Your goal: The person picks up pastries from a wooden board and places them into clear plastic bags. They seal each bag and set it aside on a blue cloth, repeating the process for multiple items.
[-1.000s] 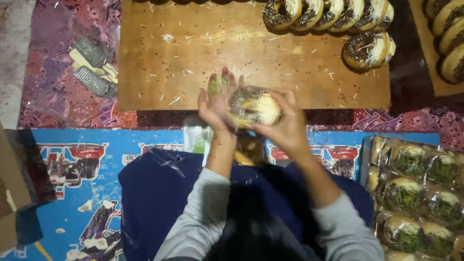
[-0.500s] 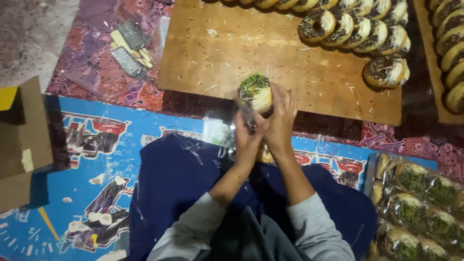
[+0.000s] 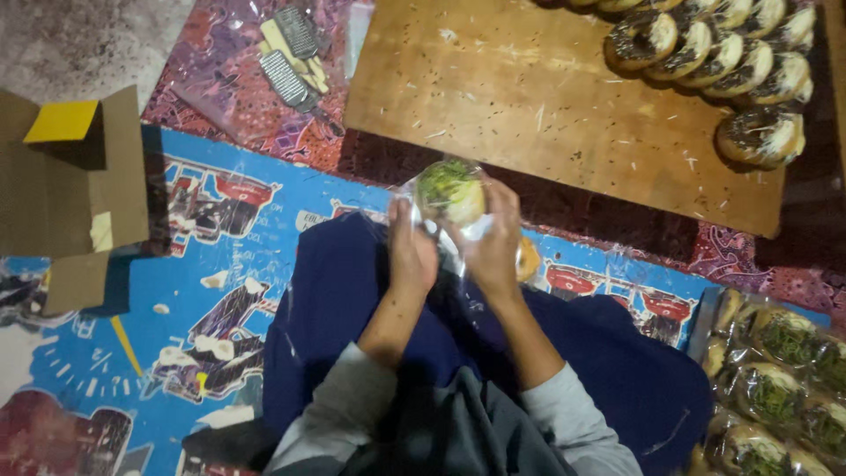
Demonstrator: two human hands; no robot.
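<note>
Doughnut [image 3: 449,189], green-topped, inside clear plastic bag [image 3: 458,242], raised above the lap. Left hand [image 3: 411,251] and right hand [image 3: 493,247] both curl closed on the bag just beneath it; right fingers reach nearer.

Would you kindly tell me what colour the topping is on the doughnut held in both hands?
Green, on the doughnut in its clear wrapper; the head view shows it best.

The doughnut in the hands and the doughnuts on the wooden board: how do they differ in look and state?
The doughnut in the hands has a green topping; the doughnuts on the wooden board have dark and pale toppings. The held one sits in a clear plastic bag, gripped by the left hand and right hand; those on the board lie unwrapped, in an overlapping row. All are round.
</note>
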